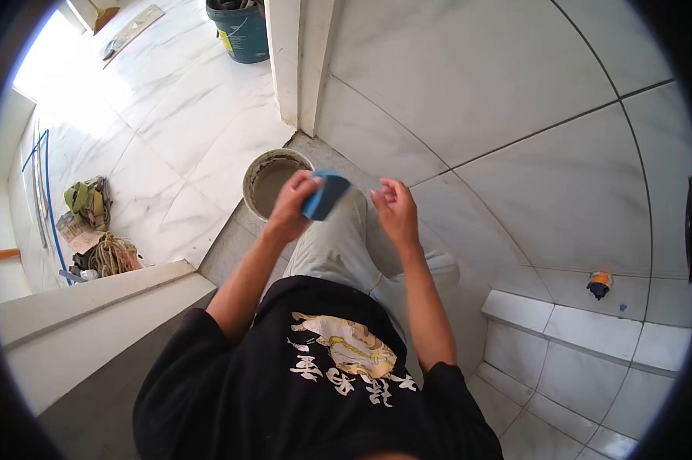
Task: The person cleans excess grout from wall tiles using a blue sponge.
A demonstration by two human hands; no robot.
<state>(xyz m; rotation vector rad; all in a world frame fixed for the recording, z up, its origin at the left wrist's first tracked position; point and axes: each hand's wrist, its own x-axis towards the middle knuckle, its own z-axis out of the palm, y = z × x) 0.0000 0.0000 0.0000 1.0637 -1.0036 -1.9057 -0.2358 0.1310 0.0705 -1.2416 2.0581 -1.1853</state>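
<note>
My left hand (pixel 291 205) grips a blue, flat, wedge-shaped scraper (pixel 327 195), its darker face turned to the right. Just behind that hand stands a round bucket (pixel 249 184) with a grime-crusted rim, holding greyish liquid or slurry. Level with the scraper but apart from it, my right hand (pixel 397 213) is raised with its fingers loosely bent and spread. I see nothing in it. Both hands hover over my light trousers (pixel 327 249).
Large marbled tiles (pixel 469 69) with dark joints cover the right side. A white door frame (pixel 304 69) rises ahead, with a dark green bucket (pixel 246 38) beyond it. Rope (pixel 114 255) and straps (pixel 89 201) lie on the left floor. An orange-and-black object (pixel 599 284) sits on the right ledge.
</note>
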